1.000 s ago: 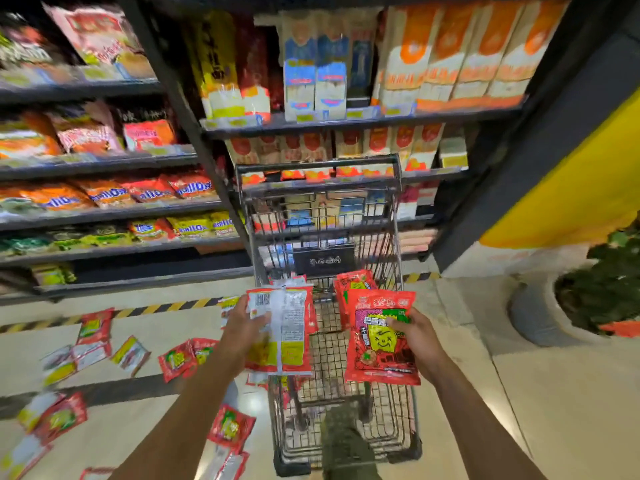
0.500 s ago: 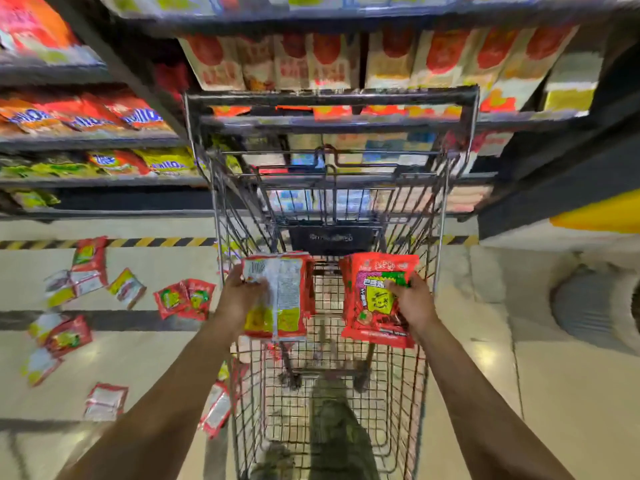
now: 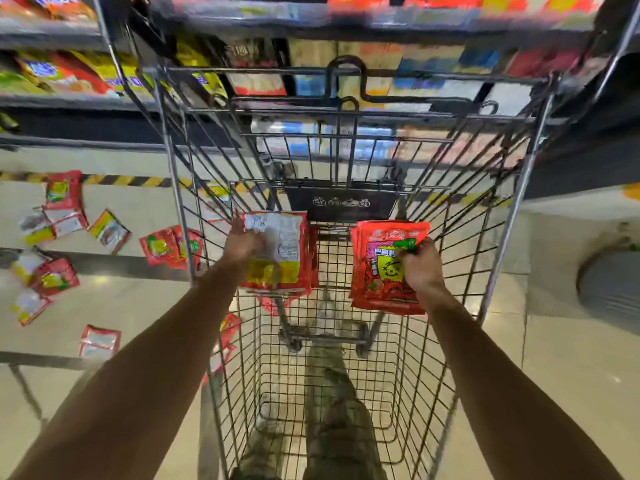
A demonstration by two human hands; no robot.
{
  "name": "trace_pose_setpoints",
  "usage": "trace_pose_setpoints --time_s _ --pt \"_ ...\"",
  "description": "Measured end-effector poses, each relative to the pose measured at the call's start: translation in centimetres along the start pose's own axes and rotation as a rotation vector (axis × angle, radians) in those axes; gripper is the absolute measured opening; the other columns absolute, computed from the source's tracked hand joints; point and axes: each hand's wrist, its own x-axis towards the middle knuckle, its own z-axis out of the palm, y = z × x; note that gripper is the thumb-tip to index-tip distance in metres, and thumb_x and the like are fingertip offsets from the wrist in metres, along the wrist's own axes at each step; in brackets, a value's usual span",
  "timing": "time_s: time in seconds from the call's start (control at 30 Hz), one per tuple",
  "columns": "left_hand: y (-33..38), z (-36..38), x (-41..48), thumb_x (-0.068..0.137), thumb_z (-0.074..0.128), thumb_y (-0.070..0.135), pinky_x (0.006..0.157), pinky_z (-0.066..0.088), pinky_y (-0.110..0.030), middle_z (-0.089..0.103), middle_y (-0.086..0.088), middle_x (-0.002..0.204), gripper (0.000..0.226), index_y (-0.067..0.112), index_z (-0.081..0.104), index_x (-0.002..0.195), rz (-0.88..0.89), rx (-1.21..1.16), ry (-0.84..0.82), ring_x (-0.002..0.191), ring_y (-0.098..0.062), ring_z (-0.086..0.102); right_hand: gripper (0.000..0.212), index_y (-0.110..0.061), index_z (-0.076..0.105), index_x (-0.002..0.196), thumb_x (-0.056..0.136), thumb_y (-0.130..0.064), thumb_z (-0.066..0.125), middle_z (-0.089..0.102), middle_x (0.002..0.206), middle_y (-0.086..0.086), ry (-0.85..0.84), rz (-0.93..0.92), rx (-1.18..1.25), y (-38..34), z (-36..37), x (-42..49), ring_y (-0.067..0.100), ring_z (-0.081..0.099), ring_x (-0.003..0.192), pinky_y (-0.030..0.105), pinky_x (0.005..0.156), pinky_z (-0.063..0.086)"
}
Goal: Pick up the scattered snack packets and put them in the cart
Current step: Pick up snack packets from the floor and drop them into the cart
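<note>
Pale glossy floor [image 3: 571, 375] tiles run to dark shop shelves [image 3: 69, 98] of blurred bright goods, a black-and-yellow hazard stripe [image 3: 131, 180] at their foot. Between the wire sides of the cart [image 3: 519, 188], the left hand [image 3: 242, 245] has its fingers clamped on a stack of packets [image 3: 284, 254] showing white back panels with a barcode. The right hand [image 3: 420, 268] grips red packets [image 3: 381, 271] printed with a yellow cartoon face. Scattered packets [image 3: 64, 195] lie on the floor left of the cart. White marks on the cart's black plate [image 3: 341, 202] are unreadable.
</note>
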Motion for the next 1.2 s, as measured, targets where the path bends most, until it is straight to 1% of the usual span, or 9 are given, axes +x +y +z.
trace_pose_setpoints --time_s 0.13,0.2,0.3,0.37,0.43,0.57,0.73,0.87,1.2 --pt "-1.9 -1.8 2.6 0.078 0.080 0.021 0.053 0.058 -0.025 0.072 0.004 0.060 0.007 0.018 0.078 0.072 0.163 0.113 -0.121 0.053 -0.011 0.070 0.032 -0.010 0.056 0.128 0.097 -0.013 0.065 0.071 0.116 0.013 0.095 -0.006 -0.142 -0.6 0.1 -0.7 0.036 0.068 0.110 0.045 0.098 0.054" --pt "-2.1 -2.0 2.5 0.076 0.086 0.023 0.056 0.059 -0.029 0.070 0.002 0.061 0.023 0.013 0.072 0.091 0.272 0.014 -0.055 0.055 -0.009 0.068 0.040 -0.008 0.052 0.132 0.095 -0.012 0.067 0.068 0.123 0.019 0.142 -0.012 -0.199 -0.9 0.2 -1.3 0.040 0.065 0.116 0.045 0.098 0.051" --pt "-0.3 -1.4 -1.6 0.108 0.043 0.031 0.050 0.050 -0.023 0.061 0.004 0.055 0.043 0.015 0.068 0.077 0.378 -0.040 -0.014 0.053 -0.009 0.059 0.055 -0.003 0.046 0.139 0.088 -0.004 0.068 0.057 0.135 0.021 0.194 -0.094 -0.217 -1.4 -0.1 -3.1 0.040 0.056 0.126 0.044 0.104 0.047" --pt "1.1 -1.3 -5.6 0.106 0.047 0.021 0.055 0.046 -0.024 0.063 0.007 0.068 0.034 0.020 0.068 0.079 0.514 0.112 0.007 0.064 -0.009 0.058 0.059 -0.002 0.043 0.144 0.089 -0.006 0.067 0.050 0.139 0.024 0.237 -0.155 -0.238 -1.9 -0.4 -5.0 0.042 0.050 0.129 0.047 0.106 0.046" --pt "1.5 -2.2 -9.9 0.096 0.061 0.002 0.080 0.050 -0.024 0.067 0.006 0.100 0.023 0.017 0.071 0.109 0.619 0.378 0.048 0.091 -0.008 0.062 0.058 -0.003 0.046 0.142 0.089 -0.010 0.067 0.050 0.137 0.024 0.268 -0.251 -0.279 -2.1 -0.6 -7.4 0.042 0.049 0.127 0.048 0.102 0.047" --pt "-0.4 -5.4 -16.3 0.091 0.071 0.008 0.120 0.031 -0.035 0.045 -0.017 0.146 0.063 0.003 0.045 0.148 0.770 0.555 0.033 0.138 -0.029 0.043 0.053 -0.008 0.049 0.140 0.091 -0.018 0.066 0.054 0.129 0.019 0.268 -0.492 -0.391 -2.2 -0.7 -12.9 0.037 0.051 0.120 0.044 0.095 0.051" --pt "-4.4 -11.9 -24.1 0.092 0.058 0.039 0.114 0.024 -0.011 0.051 -0.011 0.139 0.064 0.000 0.053 0.142 0.923 0.483 0.004 0.130 -0.011 0.041 0.056 -0.010 0.053 0.140 0.090 -0.034 0.056 0.058 0.127 0.021 0.270 -0.646 -0.482 -2.2 1.4 -21.0 0.041 0.053 0.120 0.048 0.099 0.047" --pt "-10.4 -19.4 -29.0 0.094 0.061 0.038 0.120 0.033 -0.041 0.045 -0.015 0.155 0.065 0.009 0.046 0.151 0.916 0.549 0.106 0.146 -0.029 0.039 0.055 -0.004 0.054 0.138 0.092 -0.030 0.068 0.056 0.137 0.024 0.233 -0.779 -0.510 -1.8 5.0 -29.0 0.044 0.051 0.129 0.054 0.104 0.049" --pt "-34.3 -40.0 -39.1 0.090 0.062 0.053 0.106 0.045 -0.049 0.052 -0.010 0.148 0.075 0.018 0.040 0.152 0.781 0.827 0.523 0.132 -0.035 0.051 0.061 -0.006 0.055 0.139 0.087 -0.030 0.075 0.053 0.144 0.025 0.234 -1.219 -0.726 5.8 19.5 -51.5 0.043 0.047 0.135 0.053 0.110 0.040"
